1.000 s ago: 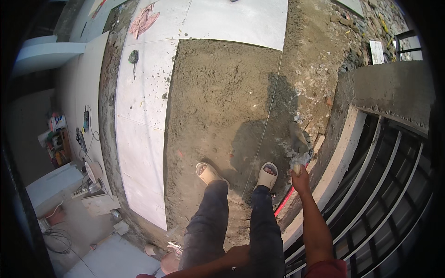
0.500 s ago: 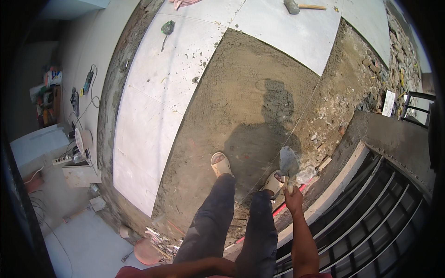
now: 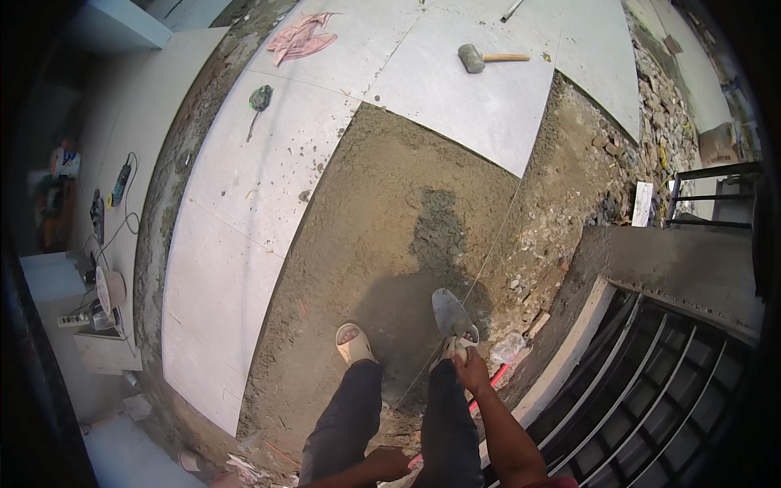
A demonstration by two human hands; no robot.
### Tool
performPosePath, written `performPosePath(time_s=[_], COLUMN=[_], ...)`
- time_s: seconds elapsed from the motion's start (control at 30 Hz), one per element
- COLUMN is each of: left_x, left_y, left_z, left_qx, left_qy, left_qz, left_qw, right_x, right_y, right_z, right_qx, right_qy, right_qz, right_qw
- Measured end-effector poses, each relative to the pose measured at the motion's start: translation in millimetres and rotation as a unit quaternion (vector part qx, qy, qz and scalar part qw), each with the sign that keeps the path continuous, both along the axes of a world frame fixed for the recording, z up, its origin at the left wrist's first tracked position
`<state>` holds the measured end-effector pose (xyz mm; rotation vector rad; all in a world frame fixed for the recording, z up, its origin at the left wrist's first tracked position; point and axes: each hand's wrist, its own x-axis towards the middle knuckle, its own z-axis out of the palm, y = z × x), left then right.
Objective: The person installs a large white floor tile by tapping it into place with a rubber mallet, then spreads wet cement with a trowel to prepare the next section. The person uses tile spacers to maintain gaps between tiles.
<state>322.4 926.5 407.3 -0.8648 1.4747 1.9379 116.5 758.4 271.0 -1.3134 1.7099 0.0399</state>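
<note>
My right hand [image 3: 471,370] is closed round the handle of a trowel [image 3: 449,312]. The grey blade points away from me, over the right sandal and the damp mortar bed [image 3: 342,236]. My left hand [image 3: 387,464] hangs low in front of my legs, near the lower edge. Nothing shows in it, and its fingers are too dark and small to read. I stand on the mortar in beige sandals [image 3: 355,345]. A thin string line [image 3: 493,244] runs across the bed's right side. Large pale tiles [image 3: 224,289] border the bed on its left and far sides.
On the tiles lie a mallet [image 3: 472,58], a tape measure [image 3: 260,98] and a pink cloth [image 3: 299,39]. Rubble [image 3: 663,102] lines the far right. A black metal grille [image 3: 643,370] covers an opening at right. Power tools [image 3: 121,184] and a power strip [image 3: 74,321] are at left.
The view has shifted, bringing more of the far tiles and the cloth in. My left hand has come into sight at the lower edge. The trowel stays in my right hand.
</note>
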Motion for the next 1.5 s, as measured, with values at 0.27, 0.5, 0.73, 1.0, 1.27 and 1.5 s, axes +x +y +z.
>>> performPosePath(time_s=[0.27,0.5,0.73,1.0,1.27,1.5], left_x=[-20.3,11.9,59.2,61.1,58.9,72.7], left_y=[-99.2,-136.2,-138.8,-143.8,-139.2,-144.6], left_z=[-51.4,-81.0,-86.6,-87.3,-81.9,-61.3], left_qx=[-0.188,-0.256,-0.399,-0.557,-0.497,-0.490], left_qy=[-0.026,0.013,-0.124,-0.090,-0.120,-0.094], left_qz=[0.083,0.071,0.061,0.105,0.042,0.084], left_qw=[0.978,0.964,0.906,0.819,0.858,0.863], right_x=[-16.1,-32.6,26.6,87.8,109.4,13.2], right_y=[-114.4,-221.8,-293.8,-237.7,-258.5,-317.1], right_z=[-38.9,-96.8,-154.4,-142.2,-93.7,-98.8], right_qx=[-0.049,-0.183,-0.175,0.108,-0.275,-0.300], right_qy=[0.081,0.123,0.096,-0.003,0.110,0.212], right_qz=[0.088,0.142,0.201,0.269,0.312,0.177], right_qw=[0.992,0.965,0.959,0.957,0.903,0.913])
